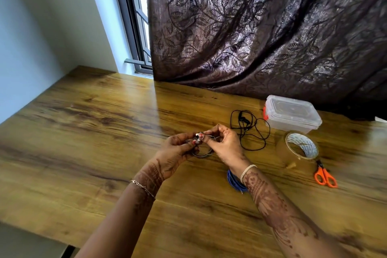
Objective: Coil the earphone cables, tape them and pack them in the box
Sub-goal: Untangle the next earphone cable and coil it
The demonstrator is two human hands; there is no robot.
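My left hand [178,148] and my right hand [224,142] meet above the middle of the wooden table, both pinching a grey coiled earphone cable [204,154] whose loop hangs below the fingers. Its small earbuds show between my fingertips. A black earphone cable [249,128] lies loose and uncoiled on the table just right of my hands. A blue coiled cable [233,180] lies partly hidden under my right wrist. The clear plastic box [292,114] with its lid on stands at the back right.
A roll of clear tape [300,148] stands right of the black cable, with orange-handled scissors [324,176] beside it. A dark patterned curtain [261,27] hangs behind the table [94,132]. A window and a white wall are at the left.
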